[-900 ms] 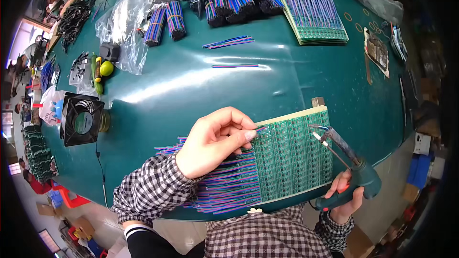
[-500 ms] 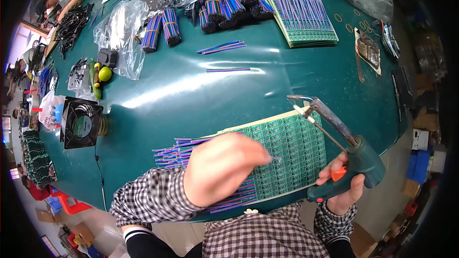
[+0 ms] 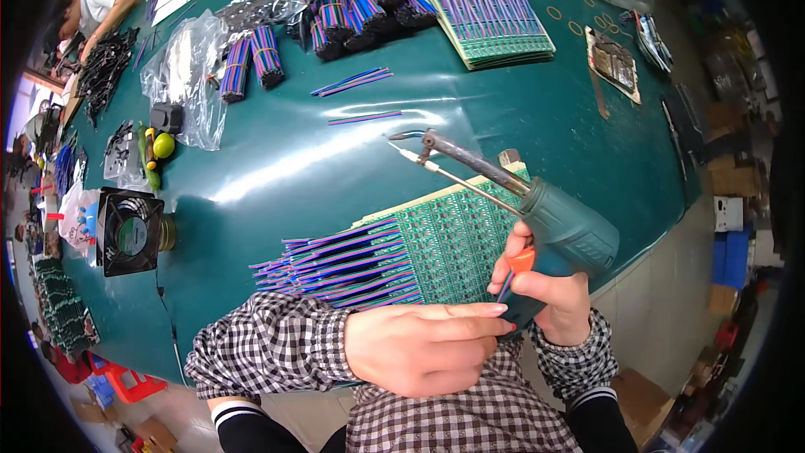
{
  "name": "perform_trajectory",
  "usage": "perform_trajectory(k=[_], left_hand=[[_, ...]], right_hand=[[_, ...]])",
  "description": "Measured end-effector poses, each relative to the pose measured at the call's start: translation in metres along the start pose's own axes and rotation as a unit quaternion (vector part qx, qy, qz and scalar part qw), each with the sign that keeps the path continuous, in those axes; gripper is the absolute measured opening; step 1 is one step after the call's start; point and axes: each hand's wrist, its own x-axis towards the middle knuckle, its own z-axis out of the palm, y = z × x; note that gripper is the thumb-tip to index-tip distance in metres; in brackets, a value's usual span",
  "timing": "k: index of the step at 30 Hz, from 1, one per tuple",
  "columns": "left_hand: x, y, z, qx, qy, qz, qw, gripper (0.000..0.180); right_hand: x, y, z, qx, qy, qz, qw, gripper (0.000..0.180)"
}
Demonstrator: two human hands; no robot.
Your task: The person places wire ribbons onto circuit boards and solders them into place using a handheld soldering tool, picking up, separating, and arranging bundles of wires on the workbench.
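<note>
My right hand [image 3: 558, 302] grips a dark green soldering gun [image 3: 570, 222] with an orange trigger. Its metal tip and thin feed tube point to the far left, above the board. My left hand [image 3: 428, 344] is closed beside the gun's handle. A short multicoloured ribbon wire [image 3: 506, 287] sticks up from its fingertips, close to my right fingers; its lower end is hidden. Under both hands lies a panel of small green circuit boards [image 3: 457, 239]. Rows of striped ribbon wires [image 3: 352, 264] run out from its left side, partly covered by my left hand and sleeve.
Loose wires [image 3: 365, 119] lie beyond the panel. Banded wire bundles [image 3: 267, 56] and a wired panel stack [image 3: 503, 50] stand farther back. A small black fan [image 3: 130, 232] is at left, a solder-stained tray [image 3: 614, 63] at far right. Another person [image 3: 105, 4] sits far left.
My left hand has moved right and down, from above the panel to the gun's handle. The soldering gun has shifted left and turned, and the whole view has shifted slightly.
</note>
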Motion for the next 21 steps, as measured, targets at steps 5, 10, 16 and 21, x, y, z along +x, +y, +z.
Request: perform_trajectory(k=[5,10,16,21], left_hand=[[-0.010,0.001,0.005,-0.101,0.045,-0.065,0.992,0.005],[0.001,0.024,-0.016,-0.127,0.181,-0.375,0.900,0.023],[0.009,0.019,-0.011,-0.395,0.233,-0.560,0.690,0.033],[-0.013,0.022,-0.025,-0.322,0.244,-0.586,0.703,0.029]], right_hand=[[-0.004,0.001,0.005,-0.033,0.006,-0.022,0.999,0.045],[-0.007,0.008,0.008,-0.094,0.049,-0.059,0.993,0.052],[-0.009,0.008,0.016,-0.153,0.056,-0.020,0.986,0.049],[-0.010,0.006,0.005,-0.041,0.071,-0.091,0.993,0.039]])
